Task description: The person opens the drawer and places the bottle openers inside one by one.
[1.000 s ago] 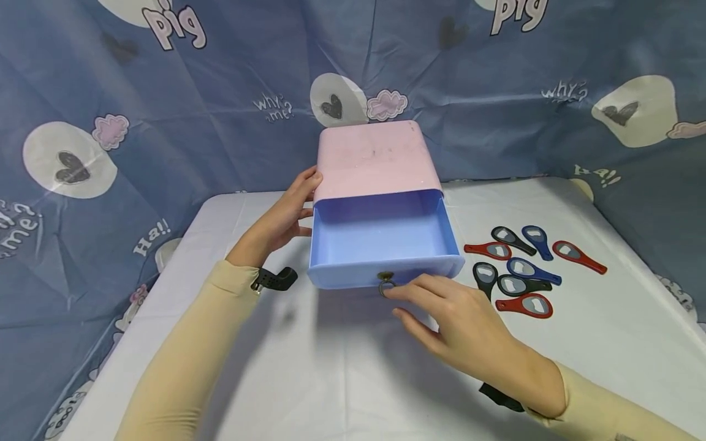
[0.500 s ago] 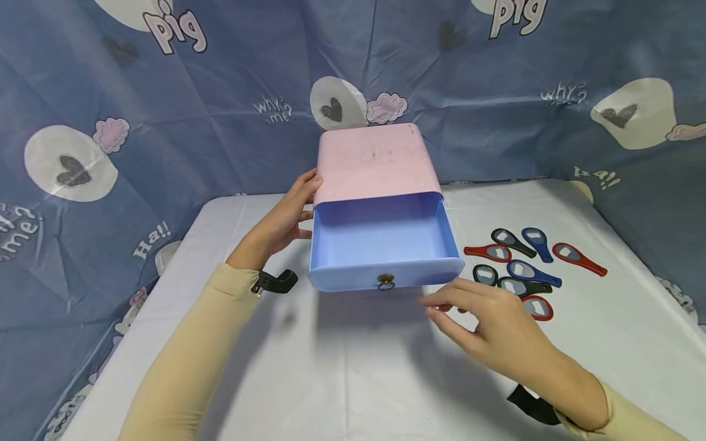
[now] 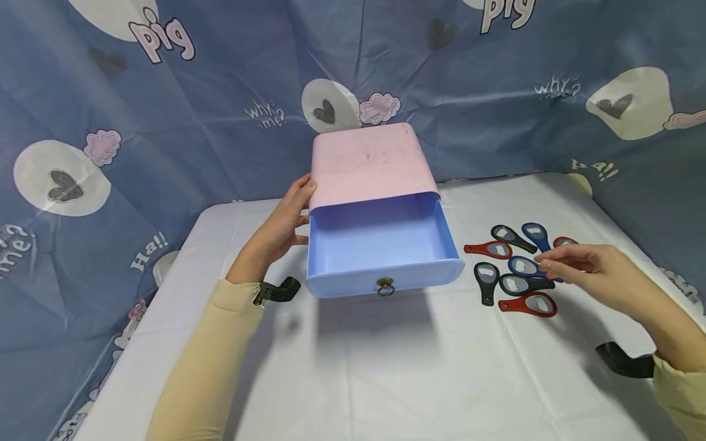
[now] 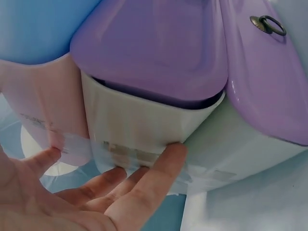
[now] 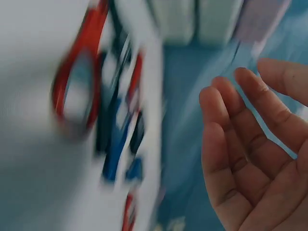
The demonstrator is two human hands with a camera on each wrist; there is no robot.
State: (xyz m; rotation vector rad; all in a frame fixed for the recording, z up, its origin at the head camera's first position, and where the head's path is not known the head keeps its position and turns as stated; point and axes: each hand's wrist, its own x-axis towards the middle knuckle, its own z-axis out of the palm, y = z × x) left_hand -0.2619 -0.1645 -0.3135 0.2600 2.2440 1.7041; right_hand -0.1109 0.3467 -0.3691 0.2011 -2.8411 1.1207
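Observation:
A drawer cabinet with a pink top (image 3: 369, 162) stands near the back cloth, its light blue drawer (image 3: 386, 245) pulled out and showing a bare inside. My left hand (image 3: 276, 236) rests against the cabinet's left side. In the left wrist view its fingertips (image 4: 175, 149) touch the white casing (image 4: 130, 130) of a purple-fronted drawer, and the thumb lies on the pink casing (image 4: 53, 106). My right hand (image 3: 612, 278) hovers over the right part of several small magnifying glasses, nearest a blue magnifying glass (image 3: 523, 266). Its fingers are loosely bent, holding nothing in the right wrist view.
Red magnifying glasses (image 3: 537, 304) and black magnifying glasses (image 3: 488, 282) lie among the blue ones on the white tablecloth (image 3: 386, 386), right of the cabinet. The pulled-out drawer, with its ring handle (image 3: 385, 289), juts towards me. A patterned blue cloth (image 3: 220, 73) hangs behind.
My right hand has let go of the drawer's ring handle and moved right, over the magnifying glasses. The drawer stays out, and my left hand keeps its place at the cabinet's side.

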